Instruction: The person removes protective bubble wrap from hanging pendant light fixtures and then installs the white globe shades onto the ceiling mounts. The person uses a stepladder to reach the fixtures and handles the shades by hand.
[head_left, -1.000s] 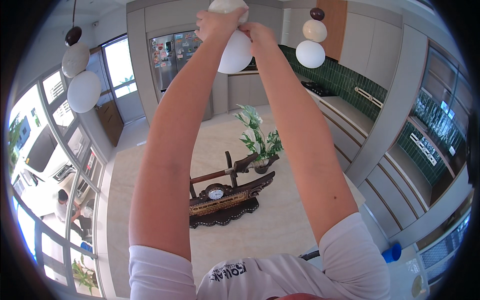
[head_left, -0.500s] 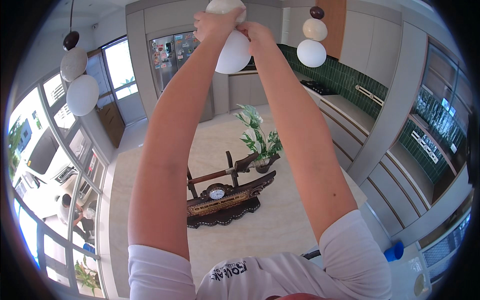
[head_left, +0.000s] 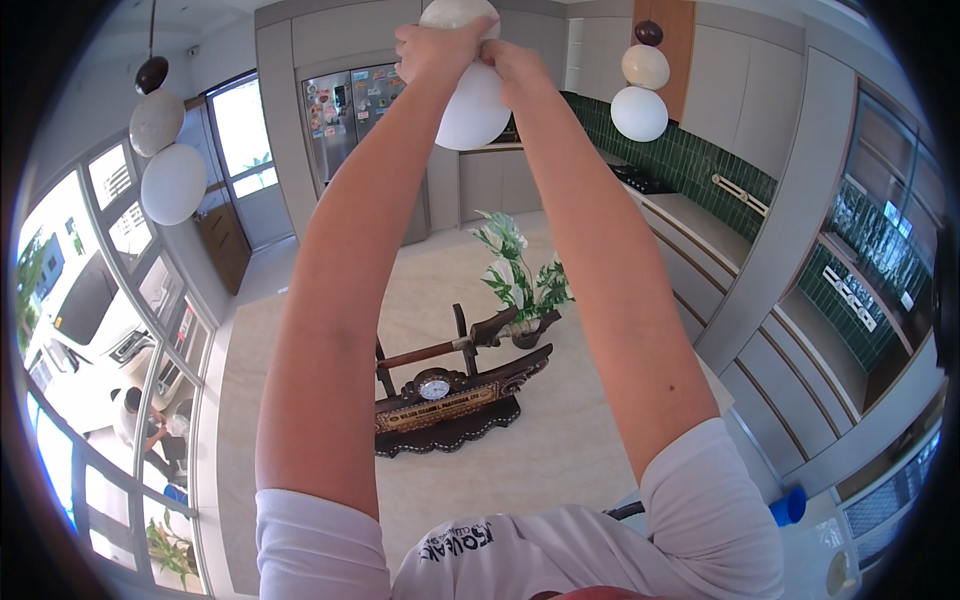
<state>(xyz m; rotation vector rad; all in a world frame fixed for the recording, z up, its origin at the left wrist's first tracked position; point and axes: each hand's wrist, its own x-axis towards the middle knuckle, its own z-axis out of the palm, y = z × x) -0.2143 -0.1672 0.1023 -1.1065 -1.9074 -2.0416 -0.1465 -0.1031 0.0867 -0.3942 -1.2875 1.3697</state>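
Note:
A pendant lamp hangs at the top middle, with a speckled pale ball (head_left: pixel 458 12) above a smooth white globe (head_left: pixel 473 112). Both my arms are raised to it. My left hand (head_left: pixel 440 50) is closed round the left and lower side of the speckled ball, its fingers curled against it. My right hand (head_left: pixel 515 68) is at the joint between ball and globe, on the right, fingers bent inward. Its fingertips are partly hidden, so what they pinch cannot be made out. The lamp's top lies outside the picture.
Similar pendant lamps hang at the left (head_left: pixel 172 182) and right (head_left: pixel 640 112). Below is a pale stone-topped table (head_left: pixel 310 290) with a dark carved wooden clock stand (head_left: pixel 450 395) and a potted plant (head_left: pixel 525 290). A person (head_left: pixel 135 420) is beyond the glass at left.
The side lamps appear slightly further right, and the held lamp has shifted a little right too. My hands have moved slightly with it, the left still round the ball.

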